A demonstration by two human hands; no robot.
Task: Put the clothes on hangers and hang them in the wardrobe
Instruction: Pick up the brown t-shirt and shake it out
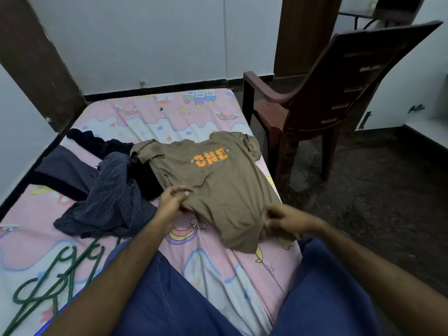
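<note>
An olive-brown T-shirt point(218, 183) with an orange "ONE" print lies spread on the bed, print side up, collar end away from me. My left hand point(173, 198) pinches its lower hem on the left side. My right hand point(282, 220) grips the hem on the right side, its fingers curled into the fabric. A dark striped shirt point(109, 202) and other dark clothes point(97, 146) lie crumpled to the left of the T-shirt. Several green hangers point(55, 282) rest on the sheet at the lower left.
The bed has a pink cartoon-print sheet point(169, 117). A brown plastic chair point(327, 93) stands on the dark floor to the right of the bed. A brown wooden door panel point(36, 57) rises at the far left. My knees in blue jeans point(181, 299) fill the foreground.
</note>
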